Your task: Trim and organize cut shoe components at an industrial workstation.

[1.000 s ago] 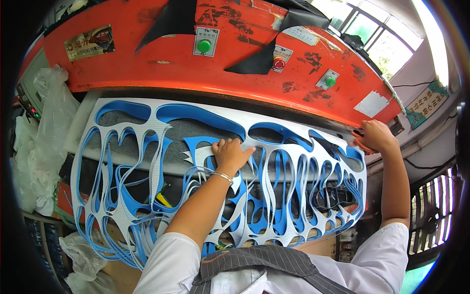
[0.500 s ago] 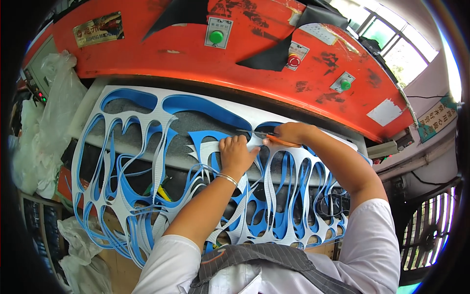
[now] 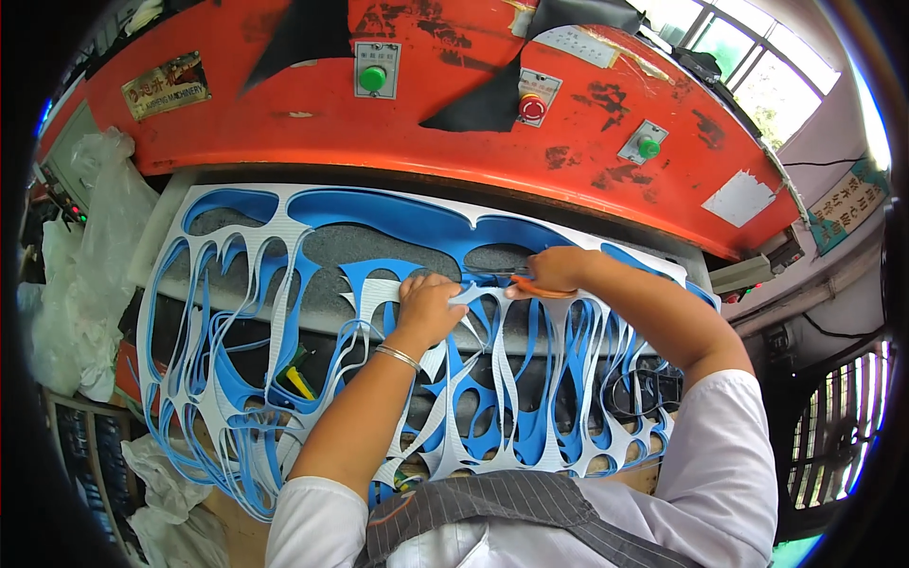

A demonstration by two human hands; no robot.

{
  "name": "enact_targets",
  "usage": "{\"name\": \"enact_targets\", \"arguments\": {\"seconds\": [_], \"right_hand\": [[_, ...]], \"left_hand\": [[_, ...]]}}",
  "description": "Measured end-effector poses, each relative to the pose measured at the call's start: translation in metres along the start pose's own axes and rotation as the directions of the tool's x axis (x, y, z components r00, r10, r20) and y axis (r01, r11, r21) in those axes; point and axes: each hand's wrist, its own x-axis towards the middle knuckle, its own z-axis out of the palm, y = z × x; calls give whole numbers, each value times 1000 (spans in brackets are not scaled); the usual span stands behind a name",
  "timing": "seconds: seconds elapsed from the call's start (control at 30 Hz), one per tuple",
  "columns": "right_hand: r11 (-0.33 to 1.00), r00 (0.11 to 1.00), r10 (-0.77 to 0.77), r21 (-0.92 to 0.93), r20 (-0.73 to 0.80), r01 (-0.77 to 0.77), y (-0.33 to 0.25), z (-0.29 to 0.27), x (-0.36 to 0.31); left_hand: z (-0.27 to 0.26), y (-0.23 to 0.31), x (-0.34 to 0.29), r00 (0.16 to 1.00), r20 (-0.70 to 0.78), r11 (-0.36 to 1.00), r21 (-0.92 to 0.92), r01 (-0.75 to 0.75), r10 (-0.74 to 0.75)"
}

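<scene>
A foam sheet [image 3: 379,210], white on one face and blue on the other, is full of cut-out openings and spreads as a web of strips across the grey machine bed [image 3: 365,248]. My right hand [image 3: 557,269] is closed around orange-handled scissors [image 3: 543,289]. Their blades point left, at a strip in the middle of the web, and their tips are hard to make out. Just to the left, my left hand [image 3: 428,305] grips the cut edge of the web between thumb and fingers. Strips hang over the bed's near edge toward my body.
Beyond the bed rises a red machine front [image 3: 312,118] with a green button [image 3: 372,79], a red button [image 3: 532,109] and another green button [image 3: 648,148]. Clear plastic bags [image 3: 95,256] hang at the left. A barred fan guard [image 3: 833,435] stands at the right.
Both hands stay at the web; the scissors have come away from the rear strip, which now runs apart from the near piece. My left hand has shifted left and slightly nearer.
</scene>
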Motion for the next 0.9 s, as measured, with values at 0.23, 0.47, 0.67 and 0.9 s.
{"name": "enact_targets", "arguments": {"seconds": [0.23,0.47,0.67,0.9], "right_hand": [[999,984,-14,-42,-179,6,-18,8,6],[997,974,-22,-72,-224,6,4,21,5],[997,934,-63,12,-350,72,-17,26,36],[1000,954,-8,-28,-300,-1,-15,5,15]], "left_hand": [[-2,-8,-4,998,49,995,-87,-44,48],[1,-10,-3,995,6,994,-53,-96,97],[-1,-11,-2,996,55,996,-62,-69,73],[-93,18,25,947,315,996,38,-78,62]]}}
